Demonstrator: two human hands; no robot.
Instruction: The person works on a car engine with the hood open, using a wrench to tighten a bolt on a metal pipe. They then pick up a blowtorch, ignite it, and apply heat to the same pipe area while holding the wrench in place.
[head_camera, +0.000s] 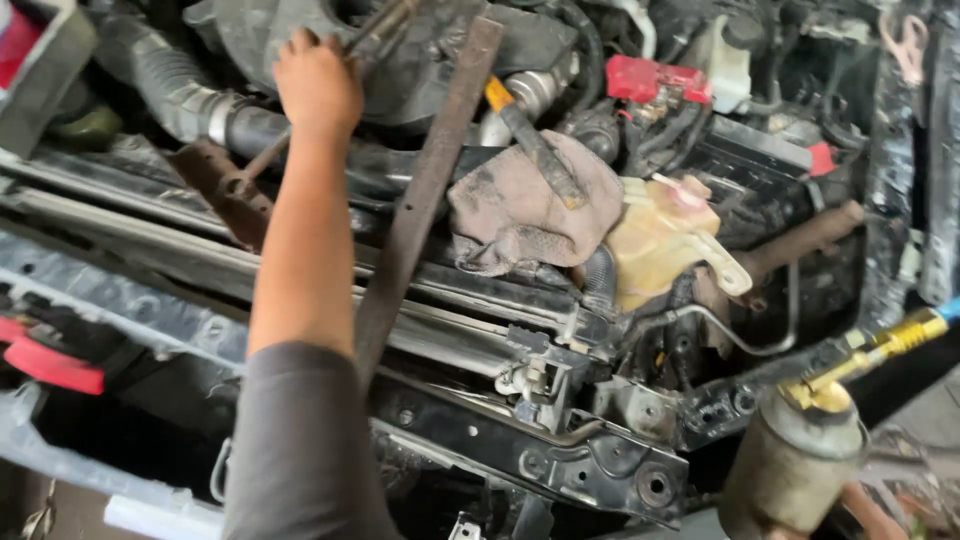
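At eleven o'clock in the engine bay, the left hand (317, 85) reaches over a dark engine cover (440, 70), seen from its back with the fingers (300, 42) curled over the far edge; what they grip, or whether they grip anything, cannot be told. Just beside that hand at one o'clock, a thin metal rod (385, 28) slants up toward one o'clock, its long axis running from lower left to upper right; whether it touches the fingers is unclear. A rusty flat bar (425, 195) leans from twelve o'clock down to seven o'clock, passing close to the forearm. At centre lies a dirty rag (520, 210), with a yellow-handled tool (535, 145) resting on it. At five o'clock the right hand (870, 515) is only partly in view beneath a dirty can (795, 465) with a brass fitting (880, 350) pointing toward two o'clock; its fingers appear to support the can.
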